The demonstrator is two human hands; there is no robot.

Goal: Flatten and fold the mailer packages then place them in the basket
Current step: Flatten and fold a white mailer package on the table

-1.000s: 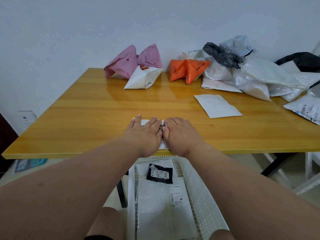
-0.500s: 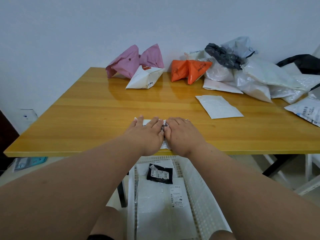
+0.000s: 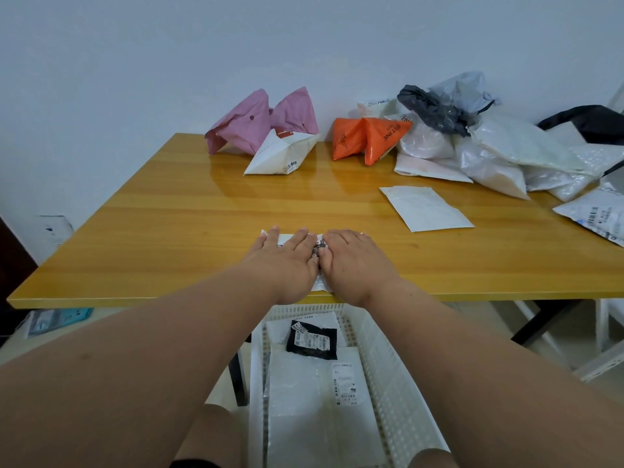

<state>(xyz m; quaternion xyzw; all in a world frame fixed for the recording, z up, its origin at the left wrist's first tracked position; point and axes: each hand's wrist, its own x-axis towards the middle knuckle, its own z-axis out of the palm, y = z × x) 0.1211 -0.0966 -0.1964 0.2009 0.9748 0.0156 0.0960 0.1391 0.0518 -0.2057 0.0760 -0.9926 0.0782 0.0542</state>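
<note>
Straight fingers of the left hand (image 3: pixel 287 261) and the right hand (image 3: pixel 354 261) lie side by side, pressing flat a small folded white plastic mailer (image 3: pixel 287 238) at the near edge of the glossy yellow wooden table (image 3: pixel 169 238); neither hand grips anything. Directly below the edge stands a white perforated plastic basket (image 3: pixel 395 393), holding a black mailer (image 3: pixel 312 339) and flat white ones. At the far right of the table is a heap of crumpled mailers (image 3: pixel 489 146).
</note>
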